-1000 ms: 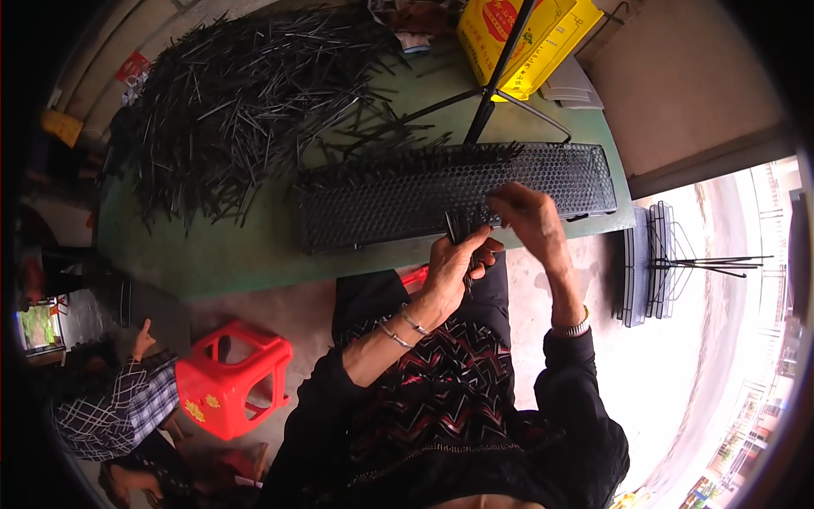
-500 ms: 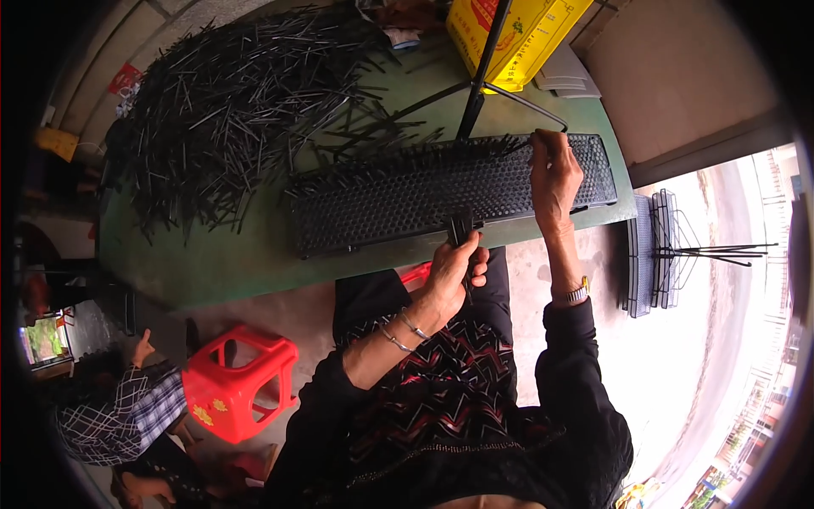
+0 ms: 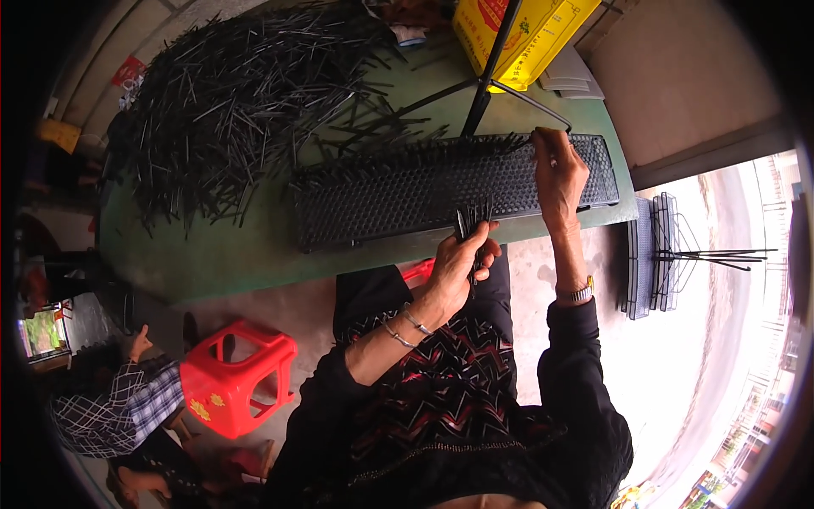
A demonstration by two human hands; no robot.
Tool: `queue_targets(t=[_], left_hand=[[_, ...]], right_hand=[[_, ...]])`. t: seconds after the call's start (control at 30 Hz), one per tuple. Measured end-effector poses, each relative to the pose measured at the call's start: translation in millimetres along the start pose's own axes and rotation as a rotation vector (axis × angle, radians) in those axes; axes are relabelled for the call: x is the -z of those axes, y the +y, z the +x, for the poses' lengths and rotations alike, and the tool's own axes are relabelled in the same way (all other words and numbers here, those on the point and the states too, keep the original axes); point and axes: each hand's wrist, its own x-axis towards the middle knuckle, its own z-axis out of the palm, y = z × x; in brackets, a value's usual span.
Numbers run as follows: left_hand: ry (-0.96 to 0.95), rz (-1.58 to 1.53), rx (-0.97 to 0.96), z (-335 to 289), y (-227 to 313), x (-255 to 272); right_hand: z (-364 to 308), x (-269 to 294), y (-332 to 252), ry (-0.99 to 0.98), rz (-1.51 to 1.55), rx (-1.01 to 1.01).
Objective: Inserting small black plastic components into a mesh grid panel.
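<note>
A long black tray (image 3: 381,210) full of round holes lies along the near edge of the green table. Thin black strips (image 3: 415,159) stand up from its far rows, from the left end to about my right hand. My left hand (image 3: 456,270) is closed around a bundle of black strips (image 3: 473,219), held upright just in front of the tray's near edge. Over the far right part of the tray, my right hand (image 3: 560,182) is pinched, fingertips at the end of the filled rows. Whatever those fingertips hold is hidden.
A large heap of loose black strips (image 3: 246,102) covers the table's left side. Behind the tray stand a black metal stand (image 3: 480,106) and a yellow bag (image 3: 526,38). A red stool (image 3: 237,377) and another person (image 3: 127,407) are at lower left. Similar trays (image 3: 653,254) stand at right.
The bundle's tips in my left hand have risen slightly and fanned apart. My right hand stays pinched at nearly the same place over the tray's far edge.
</note>
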Motion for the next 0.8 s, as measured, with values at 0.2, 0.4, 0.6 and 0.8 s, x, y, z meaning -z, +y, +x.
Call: queue_targets(t=[0.2,0.4,0.6,0.8], left_hand=[[-0.010,0.002,-0.019,-2,0,-1],[0.014,0.033,-0.038,-4,3,-4],[0.008,0.052,-0.083,-2,3,-7],[0.028,0.081,-0.085,2,0,-12]], right_hand=[[2,-7,11,-0.029,0.015,-0.016],[-4,-9,11,-0.108,-0.146,0.116],[-10,-2,1,-0.136,-0.222,0.042],[-12,-6,10,-0.157,-0.291,0.024]])
